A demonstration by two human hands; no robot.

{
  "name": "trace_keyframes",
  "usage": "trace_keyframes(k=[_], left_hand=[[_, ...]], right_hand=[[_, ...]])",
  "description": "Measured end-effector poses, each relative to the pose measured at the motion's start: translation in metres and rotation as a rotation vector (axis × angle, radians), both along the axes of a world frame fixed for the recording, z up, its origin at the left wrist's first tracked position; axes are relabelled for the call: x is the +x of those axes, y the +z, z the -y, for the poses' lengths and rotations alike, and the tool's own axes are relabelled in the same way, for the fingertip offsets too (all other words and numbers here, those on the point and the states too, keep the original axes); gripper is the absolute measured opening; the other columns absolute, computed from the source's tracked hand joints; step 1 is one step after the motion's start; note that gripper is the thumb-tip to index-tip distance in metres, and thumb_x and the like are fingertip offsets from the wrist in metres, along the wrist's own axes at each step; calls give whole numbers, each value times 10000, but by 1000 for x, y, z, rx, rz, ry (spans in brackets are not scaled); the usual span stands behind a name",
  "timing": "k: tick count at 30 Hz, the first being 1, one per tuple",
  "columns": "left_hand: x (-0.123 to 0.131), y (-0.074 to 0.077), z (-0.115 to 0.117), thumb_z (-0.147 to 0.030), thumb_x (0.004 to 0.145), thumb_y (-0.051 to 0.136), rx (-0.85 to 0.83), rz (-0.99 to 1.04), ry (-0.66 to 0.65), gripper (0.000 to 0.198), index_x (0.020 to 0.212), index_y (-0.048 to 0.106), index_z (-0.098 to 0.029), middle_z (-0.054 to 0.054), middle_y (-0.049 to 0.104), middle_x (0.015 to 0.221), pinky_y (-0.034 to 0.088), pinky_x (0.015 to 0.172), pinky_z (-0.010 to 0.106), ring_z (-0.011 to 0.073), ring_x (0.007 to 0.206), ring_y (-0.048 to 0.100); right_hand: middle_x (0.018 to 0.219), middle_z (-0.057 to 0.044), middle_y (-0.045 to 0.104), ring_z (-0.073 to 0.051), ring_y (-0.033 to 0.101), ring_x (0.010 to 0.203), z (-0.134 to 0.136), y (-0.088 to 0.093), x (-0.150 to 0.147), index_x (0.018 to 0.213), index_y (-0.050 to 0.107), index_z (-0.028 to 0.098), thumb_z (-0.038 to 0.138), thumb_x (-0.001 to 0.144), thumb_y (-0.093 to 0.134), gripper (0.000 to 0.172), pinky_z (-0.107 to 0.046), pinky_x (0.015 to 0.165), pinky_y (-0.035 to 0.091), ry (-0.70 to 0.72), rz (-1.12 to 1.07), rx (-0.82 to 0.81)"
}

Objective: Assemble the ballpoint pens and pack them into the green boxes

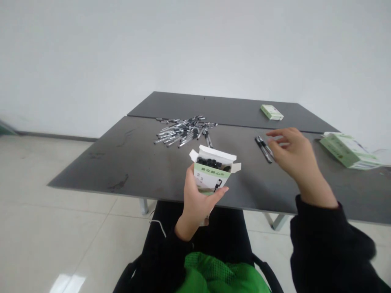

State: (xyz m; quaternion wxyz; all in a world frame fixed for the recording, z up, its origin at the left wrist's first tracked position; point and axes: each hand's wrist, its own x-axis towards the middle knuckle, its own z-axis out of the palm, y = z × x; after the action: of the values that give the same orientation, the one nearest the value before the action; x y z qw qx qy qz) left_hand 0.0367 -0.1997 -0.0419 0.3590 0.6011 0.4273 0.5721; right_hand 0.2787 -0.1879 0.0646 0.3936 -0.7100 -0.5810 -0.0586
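Note:
My left hand (197,201) grips a small white and green pen box (213,170) upright in front of me, its top flaps open and black pen ends showing inside. My right hand (293,152) hovers over the dark table (131,158), fingers curled in a pinch at the end of two or three black pens (263,148) that lie on the tabletop. Whether the fingers touch the pens is unclear. A heap of several pens (183,131) lies further back, left of centre.
A closed green and white box (271,112) lies at the far side of the table. A stack of similar boxes (348,150) sits at the right edge. White wall behind, tiled floor to the left, my black chair below.

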Motion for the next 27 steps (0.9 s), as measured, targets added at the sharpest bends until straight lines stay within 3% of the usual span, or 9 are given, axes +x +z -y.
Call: trace_keyframes(k=[2, 6, 11, 16, 18, 21, 24, 27], left_hand=[[-2, -4, -1, -380, 578, 903, -38, -1, -20, 845, 1284, 482, -183, 97, 673, 1132, 568, 873, 374, 260, 1041, 676], [-5, -7, -2, -339, 635, 867, -145, -84, -67, 666, 1195, 537, -194, 70, 725, 1043, 590, 779, 340, 241, 937, 716], [-5, -7, -3, -305, 666, 833, -152, -109, -86, 589, 1162, 537, -192, 71, 737, 1035, 595, 749, 320, 234, 925, 725], [-7, -12, -4, -349, 671, 828, -120, -171, -132, 576, 1140, 539, -184, 73, 741, 1000, 597, 720, 308, 238, 903, 731], [-8, -13, -4, -363, 680, 823, -115, -193, -128, 590, 1162, 532, -185, 77, 742, 1013, 597, 719, 306, 240, 912, 732], [-8, -13, -3, -378, 687, 819, -108, -211, -127, 607, 1184, 527, -187, 81, 744, 1029, 597, 727, 306, 243, 930, 732], [-8, -12, -3, -392, 679, 824, -101, -236, -117, 612, 1179, 536, -187, 82, 747, 1023, 594, 734, 315, 245, 920, 732], [-8, -12, -4, -412, 678, 825, -89, -260, -107, 600, 1162, 549, -188, 77, 749, 1002, 587, 730, 317, 242, 895, 730]], right_hand=[[951, -132, 730, -253, 675, 831, -27, -15, 42, 997, 744, 144, 219, 844, 552, 256, -392, 803, 515, -222, 58, -293], [926, -172, 749, -321, 687, 907, -62, -39, 89, 929, 774, 137, 345, 846, 580, 296, -378, 745, 499, -275, 95, -479], [964, -180, 744, -339, 690, 944, -80, -60, 88, 928, 783, 163, 459, 851, 557, 380, -369, 708, 484, -310, 261, -718], [965, -199, 738, -332, 687, 953, -86, -66, 69, 831, 759, 126, 371, 860, 527, 338, -381, 786, 467, -213, 472, -726], [872, -167, 736, -304, 682, 865, -78, -55, 58, 782, 740, 137, 365, 821, 578, 282, -353, 720, 457, -186, 386, -674], [660, -77, 664, -196, 602, 651, -51, -21, 37, 763, 723, 145, 326, 799, 629, 207, -290, 586, 403, -150, 60, -457], [527, 9, 537, -96, 418, 464, -11, 22, 10, 751, 723, 160, 363, 828, 658, 227, -252, 460, 283, 32, -279, -243], [597, -2, 610, -100, 495, 488, 24, 54, -21, 792, 716, 187, 288, 812, 721, 104, -249, 455, 350, 238, -559, 51]])
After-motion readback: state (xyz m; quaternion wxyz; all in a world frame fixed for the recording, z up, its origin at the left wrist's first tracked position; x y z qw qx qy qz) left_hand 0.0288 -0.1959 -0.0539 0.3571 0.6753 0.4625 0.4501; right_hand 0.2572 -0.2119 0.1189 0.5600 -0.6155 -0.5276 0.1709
